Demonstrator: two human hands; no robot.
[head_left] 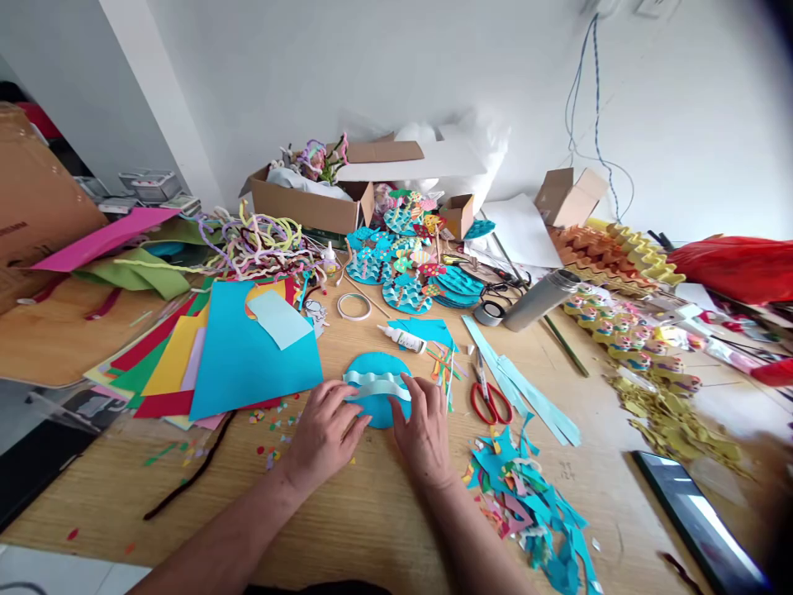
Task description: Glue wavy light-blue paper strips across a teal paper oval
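Observation:
A round blue paper disc lies on the wooden table in front of me. Across it runs a light blue wavy paper strip, with another wavy strip behind it. My left hand pinches the strip's left end at the disc's edge. At the opposite end, my right hand has thumb and fingers closed on the strip. Just beyond the disc lie a white glue bottle and blue paper offcuts. Fingers cover part of the disc's sides.
Coloured paper sheets are stacked at left. Red-handled scissors, light blue strips and paper scraps lie at right, near a phone. Finished blue paper pieces, a tape roll and a grey flask stand farther back.

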